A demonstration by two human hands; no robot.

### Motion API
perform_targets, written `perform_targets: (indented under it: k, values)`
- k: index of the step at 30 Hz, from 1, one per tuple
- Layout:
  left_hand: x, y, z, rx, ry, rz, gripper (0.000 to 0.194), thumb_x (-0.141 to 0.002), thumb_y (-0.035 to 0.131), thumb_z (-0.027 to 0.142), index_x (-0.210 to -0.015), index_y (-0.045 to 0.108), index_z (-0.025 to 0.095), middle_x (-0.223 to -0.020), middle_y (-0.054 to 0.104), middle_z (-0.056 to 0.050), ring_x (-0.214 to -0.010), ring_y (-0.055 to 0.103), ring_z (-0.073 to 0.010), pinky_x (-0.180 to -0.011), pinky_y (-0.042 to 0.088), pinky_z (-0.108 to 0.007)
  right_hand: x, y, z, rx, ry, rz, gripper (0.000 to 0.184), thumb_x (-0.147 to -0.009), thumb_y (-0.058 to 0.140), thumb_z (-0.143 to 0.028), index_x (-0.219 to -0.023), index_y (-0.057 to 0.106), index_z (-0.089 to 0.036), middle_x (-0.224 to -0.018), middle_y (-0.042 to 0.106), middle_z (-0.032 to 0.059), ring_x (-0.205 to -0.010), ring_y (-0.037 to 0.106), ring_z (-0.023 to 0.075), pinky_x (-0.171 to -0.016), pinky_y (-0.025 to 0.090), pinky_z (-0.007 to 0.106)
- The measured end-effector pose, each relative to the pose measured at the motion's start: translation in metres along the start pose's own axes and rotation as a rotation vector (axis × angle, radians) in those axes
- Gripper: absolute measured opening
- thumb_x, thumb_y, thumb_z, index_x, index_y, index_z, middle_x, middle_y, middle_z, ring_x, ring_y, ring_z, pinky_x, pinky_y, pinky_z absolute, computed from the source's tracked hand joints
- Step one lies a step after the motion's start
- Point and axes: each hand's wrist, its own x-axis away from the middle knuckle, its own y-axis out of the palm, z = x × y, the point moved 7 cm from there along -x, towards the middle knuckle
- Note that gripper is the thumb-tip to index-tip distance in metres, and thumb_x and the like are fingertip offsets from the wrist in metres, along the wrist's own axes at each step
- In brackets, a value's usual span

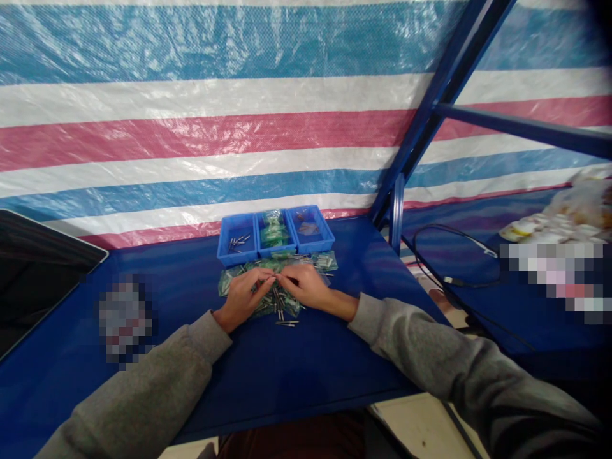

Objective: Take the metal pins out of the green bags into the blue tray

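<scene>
My left hand and my right hand meet fingertip to fingertip over a pile of thin metal pins. Both are closed in a pinch; whatever sits between the fingertips is too small to name. Green-tinted plastic bags lie under and around the pins. A few loose metal pins rest on the table in front of the pile. Just behind my hands stand three joined blue bins: the left bin holds several pins, the middle bin green bags, the right bin small clear bags.
The blue table ends at a front edge near my body. A dark screen-like panel stands at the left, beside a blurred object. Blue metal frame bars rise at the right. Farther right lie a black cable and plastic bags.
</scene>
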Motion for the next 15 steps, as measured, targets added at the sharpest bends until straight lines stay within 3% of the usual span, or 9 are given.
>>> perform_targets:
  k: [15]
  values:
    - [0.0005,0.0054,-0.0037,-0.002,-0.014,-0.06,0.009,-0.086,0.051,0.023,-0.083,0.056,0.017,-0.087,0.067,-0.003,-0.079,0.065,-0.0113,-0.071,0.049,-0.021,0.0,0.0016,0.0,0.022,0.004,-0.014,0.035,-0.09,0.041,-0.028,-0.059,0.047,-0.016,-0.054,0.045,-0.0023,-0.052,0.039,0.0085,-0.054,0.025,0.022]
